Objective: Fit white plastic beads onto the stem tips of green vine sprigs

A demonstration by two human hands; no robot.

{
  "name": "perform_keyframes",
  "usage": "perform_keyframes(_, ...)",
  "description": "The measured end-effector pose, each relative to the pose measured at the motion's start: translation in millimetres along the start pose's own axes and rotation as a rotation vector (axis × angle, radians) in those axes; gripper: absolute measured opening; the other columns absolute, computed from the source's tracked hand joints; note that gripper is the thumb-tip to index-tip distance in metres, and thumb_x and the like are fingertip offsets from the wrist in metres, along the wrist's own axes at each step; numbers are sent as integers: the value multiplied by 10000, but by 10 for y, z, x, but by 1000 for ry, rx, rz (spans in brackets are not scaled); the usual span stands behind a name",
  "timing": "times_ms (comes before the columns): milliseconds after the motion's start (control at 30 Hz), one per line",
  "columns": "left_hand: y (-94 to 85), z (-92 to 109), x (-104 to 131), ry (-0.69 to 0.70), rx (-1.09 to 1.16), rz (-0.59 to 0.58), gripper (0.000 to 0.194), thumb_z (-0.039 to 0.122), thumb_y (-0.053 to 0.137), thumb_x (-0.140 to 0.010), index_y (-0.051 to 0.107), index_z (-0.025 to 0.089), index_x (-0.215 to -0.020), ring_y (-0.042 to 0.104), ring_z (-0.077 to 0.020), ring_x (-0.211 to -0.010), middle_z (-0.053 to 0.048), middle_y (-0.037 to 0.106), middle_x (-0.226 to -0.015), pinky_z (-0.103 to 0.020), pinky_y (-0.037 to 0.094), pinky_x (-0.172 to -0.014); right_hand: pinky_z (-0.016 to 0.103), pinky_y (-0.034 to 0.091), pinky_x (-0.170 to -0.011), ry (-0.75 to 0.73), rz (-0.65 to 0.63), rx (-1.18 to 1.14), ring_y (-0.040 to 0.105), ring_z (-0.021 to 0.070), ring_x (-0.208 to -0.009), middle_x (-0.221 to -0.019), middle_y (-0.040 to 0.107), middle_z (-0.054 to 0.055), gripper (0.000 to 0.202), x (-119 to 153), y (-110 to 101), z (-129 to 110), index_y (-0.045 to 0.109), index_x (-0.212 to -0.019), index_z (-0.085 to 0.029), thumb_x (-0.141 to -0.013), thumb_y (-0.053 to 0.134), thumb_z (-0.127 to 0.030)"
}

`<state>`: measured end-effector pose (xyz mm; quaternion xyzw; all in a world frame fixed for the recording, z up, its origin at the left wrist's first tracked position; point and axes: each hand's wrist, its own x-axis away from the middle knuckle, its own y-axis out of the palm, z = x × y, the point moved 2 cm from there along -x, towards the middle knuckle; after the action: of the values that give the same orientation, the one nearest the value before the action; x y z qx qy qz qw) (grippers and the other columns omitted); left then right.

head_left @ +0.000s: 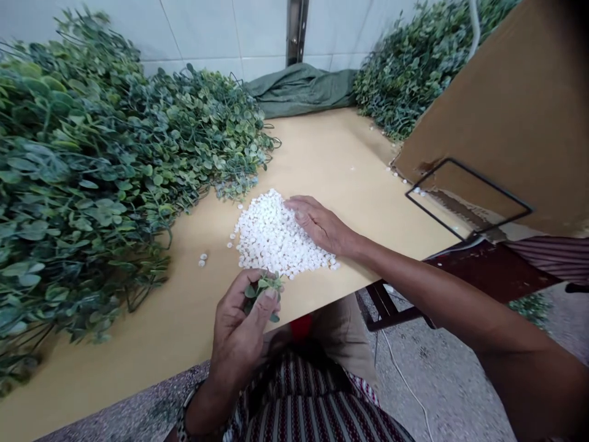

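Observation:
My left hand point(246, 328) is closed on a small artificial leaf sprig point(264, 288), pinched between thumb and fingers near the table's front edge. The sprig has rounded green leaves, and its lower end is hidden in the hand. My right hand point(319, 226) rests against the right side of a pile of small white plastic pieces point(271, 230). Its fingers are stretched out to the left, and I see nothing held in them. The white pieces are small and round, too small to make out further.
A big heap of artificial greenery point(115, 166) covers the table's left side. More greenery point(405, 80) lies at the back right, beside a green cloth point(304, 89). On the right stand a large cardboard piece point(510, 123) and a black wire frame point(488, 178). Two loose white pieces point(202, 260) lie left of the pile.

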<state>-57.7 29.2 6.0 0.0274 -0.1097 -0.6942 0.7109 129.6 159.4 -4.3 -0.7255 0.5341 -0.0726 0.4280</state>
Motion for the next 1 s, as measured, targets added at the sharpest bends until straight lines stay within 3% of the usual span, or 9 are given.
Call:
perform_keyframes(100, -2, -39, -30, 48, 48, -37, 157, 332, 695, -828, 645, 192, -882, 573, -100, -600, 8, 656, -703, -197, 470, -609, 466, 412, -1087, -23, 142, 14, 481, 243, -1302, -1340, 544, 125, 568, 83, -137, -18, 601, -1244, -192, -969, 307, -594)
perform_keyframes(200, 7, -67, -24, 87, 64, -20, 126, 304, 693, -836, 650, 202, -896, 583, -93, -603, 19, 654, -703, -187, 470, -604, 389, 528, -873, -59, 276, 82, 626, 202, -1003, -1035, 658, 94, 288, 324, -365, -98, 664, -1024, -177, -956, 485, -393)
perform_keyframes(267, 22, -78, -5, 102, 63, -7, 122, 296, 699, -832, 657, 202, -898, 570, -87, -598, 27, 635, -686, -175, 464, -585, 307, 511, -659, -66, 246, 125, 604, 153, -727, -785, 637, 34, 154, 550, -482, -173, 646, -851, -176, -925, 533, -250)
perform_keyframes(333, 48, -86, 14, 83, 60, -9, 123, 292, 711, -818, 663, 199, -883, 561, -82, -587, 32, 618, -659, -165, 458, -565, 273, 465, -579, -67, 143, 129, 573, 134, -654, -732, 612, 15, 105, 773, -527, -232, 628, -831, -173, -903, 551, -177)
perform_keyframes(500, 186, -77, 30, -56, 124, -82, 111, 268, 727, -777, 665, 185, -820, 505, -60, -460, 42, 594, -585, -148, 406, -447, 290, 518, -662, -173, -1, 221, 614, 158, -795, -883, 639, 59, 126, 1067, -413, -278, 623, -1005, -176, -934, 522, -149)
perform_keyframes(800, 344, -11, 56, -216, 232, -138, 141, 237, 730, -720, 628, 149, -678, 461, -53, -364, 36, 577, -504, -146, 349, -361, 346, 566, -687, -338, 20, 393, 629, 212, -851, -941, 656, 114, 206, 1100, -382, -287, 605, -1037, -145, -908, 484, -39)
perform_keyframes(1000, 381, 9, 62, -310, 280, -186, 172, 238, 738, -676, 592, 147, -681, 444, -49, -334, 20, 617, -523, -151, 289, -339, 312, 540, -656, -310, 162, 386, 602, 186, -767, -830, 633, 89, 91, 1136, -342, -233, 614, -954, -139, -902, 557, -92)
